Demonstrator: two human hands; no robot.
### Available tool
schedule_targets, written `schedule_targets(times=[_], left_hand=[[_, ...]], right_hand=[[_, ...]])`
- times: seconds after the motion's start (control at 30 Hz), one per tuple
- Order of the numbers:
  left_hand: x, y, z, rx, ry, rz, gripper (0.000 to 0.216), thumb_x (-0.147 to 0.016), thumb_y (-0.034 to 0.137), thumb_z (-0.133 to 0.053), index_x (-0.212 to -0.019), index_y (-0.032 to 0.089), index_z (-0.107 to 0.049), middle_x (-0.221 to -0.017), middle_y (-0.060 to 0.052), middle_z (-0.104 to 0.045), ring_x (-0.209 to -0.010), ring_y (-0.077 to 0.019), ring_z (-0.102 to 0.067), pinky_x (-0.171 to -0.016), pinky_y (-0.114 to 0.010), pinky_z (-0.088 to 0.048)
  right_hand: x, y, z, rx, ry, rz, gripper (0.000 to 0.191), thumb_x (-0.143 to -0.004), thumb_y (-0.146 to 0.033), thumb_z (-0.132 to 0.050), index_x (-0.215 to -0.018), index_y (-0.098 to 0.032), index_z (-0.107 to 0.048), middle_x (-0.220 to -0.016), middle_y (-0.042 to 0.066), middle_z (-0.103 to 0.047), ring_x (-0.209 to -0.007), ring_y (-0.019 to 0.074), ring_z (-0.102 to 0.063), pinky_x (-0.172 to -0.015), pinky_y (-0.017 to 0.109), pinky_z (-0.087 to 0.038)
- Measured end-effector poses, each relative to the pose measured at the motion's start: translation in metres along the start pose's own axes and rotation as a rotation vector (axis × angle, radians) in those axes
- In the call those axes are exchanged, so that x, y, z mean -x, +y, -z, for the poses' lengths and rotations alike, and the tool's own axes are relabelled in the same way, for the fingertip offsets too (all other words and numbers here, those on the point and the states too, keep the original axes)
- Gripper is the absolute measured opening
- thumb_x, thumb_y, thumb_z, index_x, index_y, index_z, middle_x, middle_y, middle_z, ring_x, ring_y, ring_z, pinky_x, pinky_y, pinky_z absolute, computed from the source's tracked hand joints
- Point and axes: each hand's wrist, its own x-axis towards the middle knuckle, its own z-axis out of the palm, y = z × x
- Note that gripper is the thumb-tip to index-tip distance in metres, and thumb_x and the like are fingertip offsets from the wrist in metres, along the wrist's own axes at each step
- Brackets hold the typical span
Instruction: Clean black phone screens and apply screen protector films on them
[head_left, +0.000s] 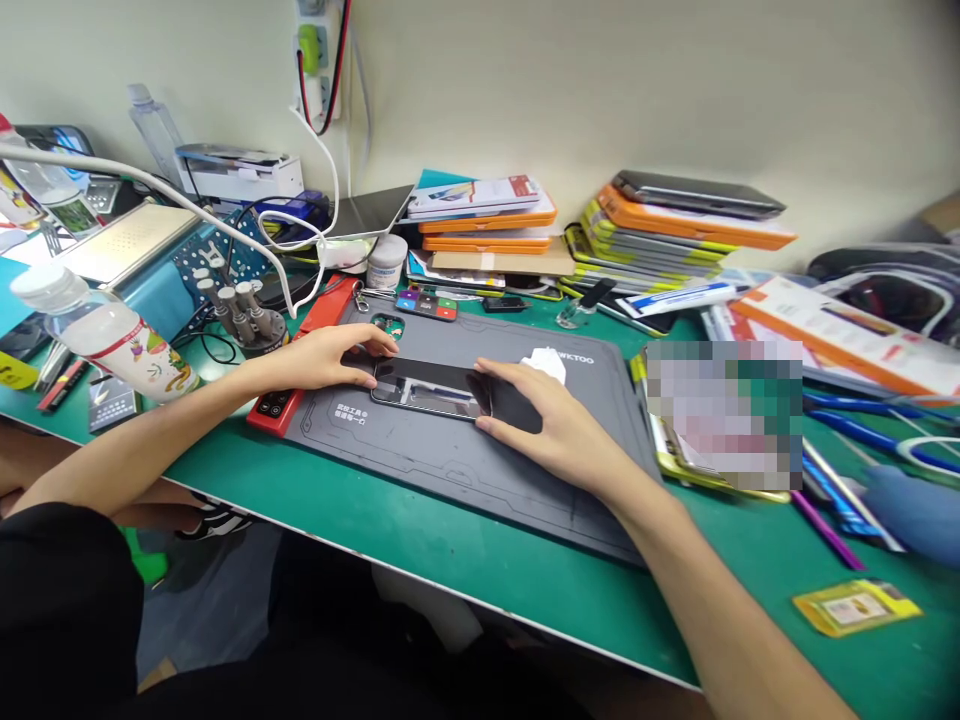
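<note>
- Clock bearings centred on the phone; 12 toward the wall, 6 toward the wearer.
- Black, glossy, rectangular phone-like device: held lengthwise over the middle of a wide, dark-grey work mat with a red left section. Whether it touches the mat throughout, cannot tell. Pale reflective strip along its 6 o'clock side.
- Left hand: at the 9 o'clock end; fingers curved and part open, thumb on the near side, gripping that end.
- Right hand: at the 3 o'clock end; fingers and thumb spread across the width, gripping that end; palm covers part of it.
- Mat lies on a green-topped bench.
- Crumpled white tissue: on mat, between 2 and 3 o'clock, just beyond the right hand.
- Low strip of coloured control buttons: 12 o'clock, mat's far edge.
- White lidded round jar: 11 o'clock.
- Clear plastic bottle with white cap and printed label: 9 o'clock, tilted in view.
- Blue-handled tool: 3 o'clock, well apart.
- Small yellow flat packet: 4 o'clock, off the mat.
</note>
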Motion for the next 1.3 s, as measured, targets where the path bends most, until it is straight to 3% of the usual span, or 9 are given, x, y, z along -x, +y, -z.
schedule_targets(times=[0.27, 0.37, 0.47, 0.6, 0.67, 0.73, 0.8, 1.03, 1.3], left_hand=[[0.001, -0.002, 0.000, -0.008, 0.001, 0.003, 0.050, -0.092, 0.037, -0.079, -0.138, 0.023, -0.064, -0.143, -0.009, -0.070, -0.131, -0.0211, -0.067, -0.115, -0.037, -0.049], [0.001, -0.001, 0.000, -0.014, 0.001, -0.013, 0.047, -0.094, 0.033, -0.075, -0.138, 0.023, -0.063, -0.144, -0.008, -0.070, -0.133, -0.0210, -0.066, -0.116, -0.037, -0.050], [0.000, 0.002, 0.002, 0.027, 0.020, -0.052, 0.035, -0.098, 0.020, -0.061, -0.132, 0.021, -0.067, -0.137, -0.008, -0.074, -0.129, -0.0186, -0.068, -0.114, -0.036, -0.051], [-0.003, -0.005, 0.004, 0.196, 0.172, -0.022, 0.042, -0.087, 0.008, -0.050, -0.121, 0.019, -0.073, -0.123, -0.006, -0.078, -0.117, -0.0174, -0.072, -0.099, -0.032, -0.057], [-0.005, -0.009, 0.004, 0.301, 0.246, 0.001, 0.032, -0.076, 0.007, -0.050, -0.094, 0.017, -0.074, -0.095, -0.005, -0.079, -0.092, -0.0158, -0.074, -0.083, -0.029, -0.057], [-0.006, -0.012, 0.004, 0.386, 0.256, 0.016, 0.014, -0.066, 0.009, -0.049, -0.065, 0.018, -0.060, -0.064, -0.001, -0.066, -0.066, -0.0126, -0.064, -0.065, -0.026, -0.050], [-0.007, -0.012, 0.003, 0.452, 0.244, -0.009, 0.010, -0.060, 0.012, -0.048, -0.054, 0.020, -0.047, -0.052, 0.002, -0.052, -0.054, -0.0097, -0.053, -0.056, -0.025, -0.040], [-0.003, -0.005, 0.001, 0.452, 0.199, 0.000, 0.007, -0.057, 0.014, -0.044, -0.054, 0.020, -0.046, -0.054, 0.002, -0.049, -0.055, -0.0093, -0.047, -0.057, -0.026, -0.034], [0.000, -0.009, 0.001, 0.388, 0.174, 0.026, 0.006, -0.056, 0.018, -0.042, -0.056, 0.020, -0.048, -0.056, 0.002, -0.051, -0.057, -0.0109, -0.047, -0.059, -0.028, -0.033]], right_hand=[[0.000, -0.005, 0.005, -0.058, 0.013, -0.026, 0.063, -0.097, -0.054, -0.068, -0.155, -0.033, -0.054, -0.157, 0.009, -0.063, -0.142, 0.0370, -0.060, -0.120, 0.063, -0.046], [0.004, -0.004, 0.020, -0.062, 0.213, -0.079, 0.055, -0.102, -0.054, -0.061, -0.154, -0.036, -0.057, -0.153, 0.008, -0.066, -0.129, 0.0370, -0.067, -0.114, 0.062, -0.051], [0.008, 0.003, 0.032, 0.100, 0.419, -0.103, 0.040, -0.106, -0.051, -0.054, -0.137, -0.033, -0.072, -0.130, 0.012, -0.075, -0.121, 0.0393, -0.069, -0.111, 0.064, -0.050], [0.010, 0.018, 0.028, 0.286, 0.288, -0.082, 0.033, -0.105, -0.047, -0.055, -0.118, -0.029, -0.080, -0.115, 0.013, -0.077, -0.112, 0.0373, -0.069, -0.099, 0.059, -0.055], [0.011, 0.022, 0.022, 0.331, 0.264, -0.089, 0.033, -0.106, -0.046, -0.054, -0.117, -0.029, -0.080, -0.114, 0.012, -0.077, -0.111, 0.0365, -0.068, -0.095, 0.057, -0.056], [0.013, 0.024, 0.018, 0.345, 0.274, -0.093, 0.032, -0.107, -0.045, -0.052, -0.112, -0.029, -0.080, -0.109, 0.011, -0.076, -0.107, 0.0362, -0.068, -0.091, 0.056, -0.056], [0.013, 0.024, 0.017, 0.342, 0.279, -0.085, 0.031, -0.107, -0.045, -0.052, -0.105, -0.030, -0.079, -0.104, 0.011, -0.075, -0.101, 0.0356, -0.068, -0.087, 0.055, -0.055], [0.011, 0.003, 0.019, 0.235, 0.314, 0.064, 0.022, -0.107, -0.040, -0.056, -0.104, -0.033, -0.076, -0.102, 0.008, -0.076, -0.101, 0.0340, -0.070, -0.088, 0.055, -0.055], [0.007, -0.036, -0.006, 0.273, 0.235, 0.251, 0.014, -0.106, -0.034, -0.063, -0.101, -0.033, -0.077, -0.094, 0.006, -0.078, -0.090, 0.0287, -0.073, -0.080, 0.049, -0.058]])
